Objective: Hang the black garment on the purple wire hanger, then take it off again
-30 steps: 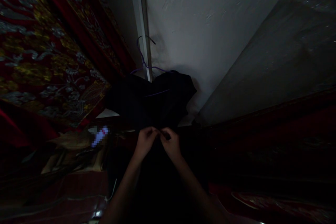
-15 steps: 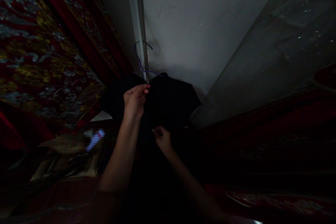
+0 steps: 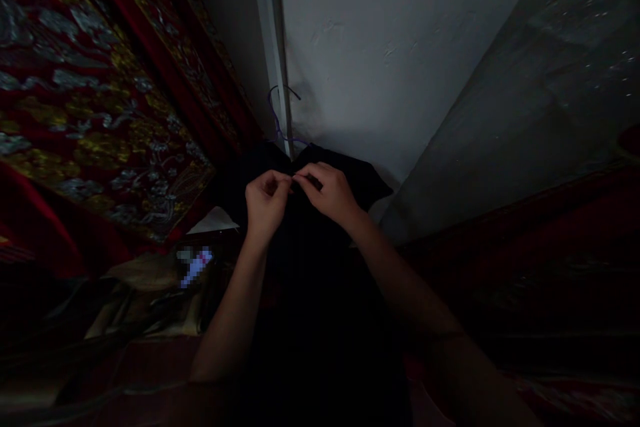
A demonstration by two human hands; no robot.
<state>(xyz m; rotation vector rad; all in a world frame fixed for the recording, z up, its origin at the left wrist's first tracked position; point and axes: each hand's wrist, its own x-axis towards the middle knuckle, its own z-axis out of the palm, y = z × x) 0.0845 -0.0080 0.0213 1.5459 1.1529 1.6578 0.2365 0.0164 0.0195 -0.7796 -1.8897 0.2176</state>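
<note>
A dark garment (image 3: 345, 167) hangs on a thin purple wire hanger (image 3: 276, 121) against the wall. At the front of its neckline my left hand (image 3: 267, 197) is closed in a pinch. My right hand (image 3: 327, 190) pinches at the same spot, its fingertips almost touching those of the left. What lies between the fingertips is too dark and small to make out. Below the hands the garment's front blends into the darkness.
Red cloth with gold and silver embroidery (image 3: 105, 113) hangs on the left. A pale vertical strip (image 3: 273, 20) runs down the wall behind the hanger. Clear plastic sheeting (image 3: 530, 100) covers the right side. Folded brown material (image 3: 145, 273) lies low on the left.
My right hand has risen from lower on the garment's front to the neckline, beside my left hand. My left hand stays pinched near the neckline. The whole view has shifted slightly.
</note>
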